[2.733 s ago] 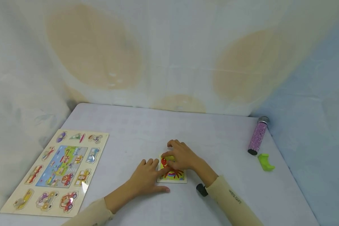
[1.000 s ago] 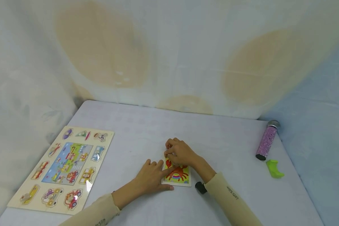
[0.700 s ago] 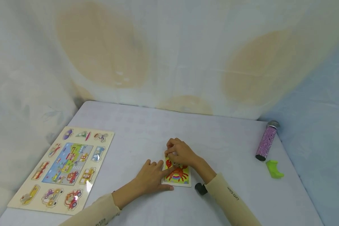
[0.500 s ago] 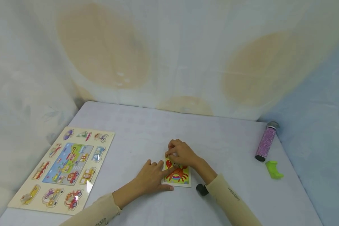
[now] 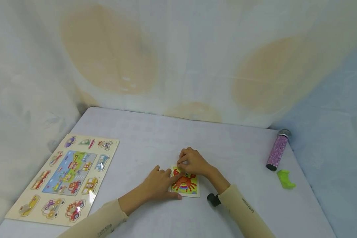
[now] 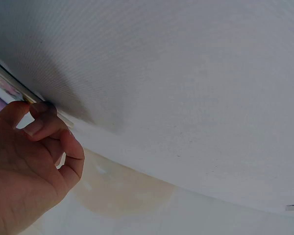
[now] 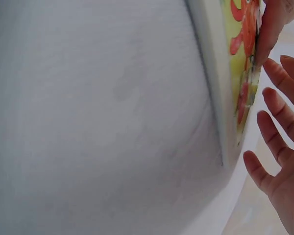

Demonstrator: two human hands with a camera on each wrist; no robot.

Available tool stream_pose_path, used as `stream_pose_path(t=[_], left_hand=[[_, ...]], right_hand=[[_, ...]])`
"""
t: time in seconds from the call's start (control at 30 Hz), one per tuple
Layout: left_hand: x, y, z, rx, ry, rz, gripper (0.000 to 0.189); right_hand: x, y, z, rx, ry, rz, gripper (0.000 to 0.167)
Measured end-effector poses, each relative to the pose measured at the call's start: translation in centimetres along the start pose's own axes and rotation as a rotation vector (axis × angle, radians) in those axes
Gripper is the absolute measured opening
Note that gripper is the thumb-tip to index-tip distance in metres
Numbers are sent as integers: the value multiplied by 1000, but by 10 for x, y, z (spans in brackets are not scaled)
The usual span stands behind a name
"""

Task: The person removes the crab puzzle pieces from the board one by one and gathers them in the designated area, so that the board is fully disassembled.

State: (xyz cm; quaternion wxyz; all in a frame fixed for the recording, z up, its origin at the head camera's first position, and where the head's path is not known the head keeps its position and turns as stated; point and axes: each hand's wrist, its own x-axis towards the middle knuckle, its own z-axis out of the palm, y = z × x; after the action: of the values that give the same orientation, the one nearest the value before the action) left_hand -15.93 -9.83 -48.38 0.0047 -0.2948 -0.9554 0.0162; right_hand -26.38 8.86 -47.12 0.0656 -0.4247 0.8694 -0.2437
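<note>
Puzzle: its crab picture faces up; it lies on the bench in front of us, under both hands.
Left hand: we rest its index finger straight across the picture, thumb spread wide beside the near left corner; we see nothing held by these fingers.
Right hand: our thumb and index finger come together narrowly at the far left corner, pinching at the puzzle; whether a loose piece sits between them, we cannot tell.
Far corner: an upward tug here, with the left index pressing too lightly, could tip or swivel the puzzle; a sideways shove could make it skid.
Black object: it lies just beside our right sleeve, so a careless sweep of that forearm could knock it away.
Right wrist view: here we get the puzzle's thick pale side and the other right fingers loosely spread, which the head view foreshortens.
Left wrist view: it shows our left fingers bending from the palm side, but cuts off most of the crab.
Head view: only here do we make out the vehicle board, microphone and green piece, all well apart from the puzzle.
</note>
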Motion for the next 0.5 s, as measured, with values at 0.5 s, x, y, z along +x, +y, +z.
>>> stream_pose_path(t=[0.5], left_hand=[[3, 8, -1, 127, 3, -16, 80]], right_hand=[[1, -5, 0, 48, 24, 85, 8]])
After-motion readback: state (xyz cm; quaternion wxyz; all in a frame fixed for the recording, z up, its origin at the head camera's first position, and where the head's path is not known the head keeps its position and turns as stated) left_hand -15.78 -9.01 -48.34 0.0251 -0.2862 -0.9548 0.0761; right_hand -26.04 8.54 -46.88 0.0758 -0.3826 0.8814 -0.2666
